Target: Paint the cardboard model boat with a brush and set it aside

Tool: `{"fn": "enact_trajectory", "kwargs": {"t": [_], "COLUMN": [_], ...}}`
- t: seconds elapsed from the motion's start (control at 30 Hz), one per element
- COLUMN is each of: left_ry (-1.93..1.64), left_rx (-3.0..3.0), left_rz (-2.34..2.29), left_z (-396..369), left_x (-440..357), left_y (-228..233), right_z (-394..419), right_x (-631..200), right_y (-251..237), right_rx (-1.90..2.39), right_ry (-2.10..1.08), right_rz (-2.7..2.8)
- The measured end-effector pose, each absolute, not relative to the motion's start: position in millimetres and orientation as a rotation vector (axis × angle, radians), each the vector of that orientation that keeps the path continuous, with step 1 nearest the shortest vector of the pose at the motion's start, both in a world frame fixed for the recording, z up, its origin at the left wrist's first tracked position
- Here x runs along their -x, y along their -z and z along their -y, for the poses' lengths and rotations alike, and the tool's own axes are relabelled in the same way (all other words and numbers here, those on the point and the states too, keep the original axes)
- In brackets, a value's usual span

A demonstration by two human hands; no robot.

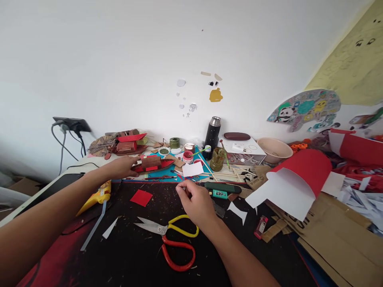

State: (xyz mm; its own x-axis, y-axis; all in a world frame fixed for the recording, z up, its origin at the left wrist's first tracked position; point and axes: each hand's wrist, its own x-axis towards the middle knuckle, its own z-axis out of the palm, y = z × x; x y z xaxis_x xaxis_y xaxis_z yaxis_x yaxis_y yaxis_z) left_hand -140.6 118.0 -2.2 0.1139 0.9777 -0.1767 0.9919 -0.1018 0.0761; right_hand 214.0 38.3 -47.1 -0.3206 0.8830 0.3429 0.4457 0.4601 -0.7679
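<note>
My left hand (124,166) reaches to the back of the mat and grips the near end of a small model boat (151,163), brown on top with red sides. Over the middle of the mat is my right hand (194,199), its fingers curled into a pinch; whatever lies between them cannot be made out. Just below it, scissors (160,229) with one yellow and one red handle lie with blades parted. A red paper square (141,197) lies left of the right hand, and a white card (192,169) rests behind it.
A yellow glue gun (101,194) lies at left. Paint jars (188,156), a black flask (213,133) and another model boat (128,146) line the wall. At right are curved red paper (311,171), a red lighter (261,226) and cardboard (338,235). A green cutter (223,187) sits by my right hand.
</note>
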Motion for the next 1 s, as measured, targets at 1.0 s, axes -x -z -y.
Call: {"fn": "enact_trajectory", "kwargs": {"t": [1.0], "left_ry": [-0.085], "left_rx": [-2.191], "left_rz": [-1.954], "left_z": [-106], "left_x": [134], "left_y": [-5], "right_z": [-34], "right_x": [-212], "right_y": [42], "right_rx": [1.132], "right_ry": [-0.720], "right_rz": [1.988]}}
